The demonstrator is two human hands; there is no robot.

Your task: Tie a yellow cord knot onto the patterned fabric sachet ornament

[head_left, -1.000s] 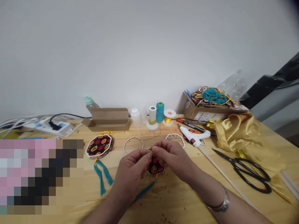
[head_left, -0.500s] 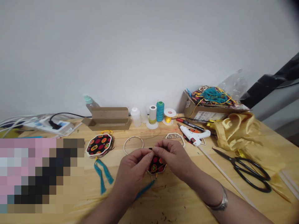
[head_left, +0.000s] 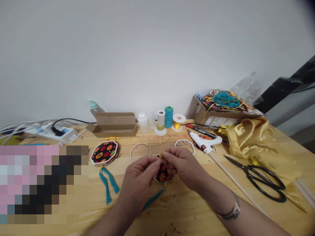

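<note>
While they meet at lower centre of the frame, the left hand [head_left: 141, 177] and right hand [head_left: 183, 165] are closed fingertip to fingertip, pinching a yellow cord [head_left: 161, 157] atop a patterned ornament [head_left: 162, 173] — it hangs between them, low over the wooden surface [head_left: 197, 209], its teal tassel [head_left: 152, 199] trailing lower left. Further left lie a stack of similar ornaments [head_left: 104, 153] and a wooden ring [head_left: 140, 144]; to the right, a white glue gun [head_left: 205, 142] and black scissors [head_left: 248, 169]. At centre right a cardboard box [head_left: 204, 116] bears a white label [head_left: 218, 122] — print too small to read
</note>
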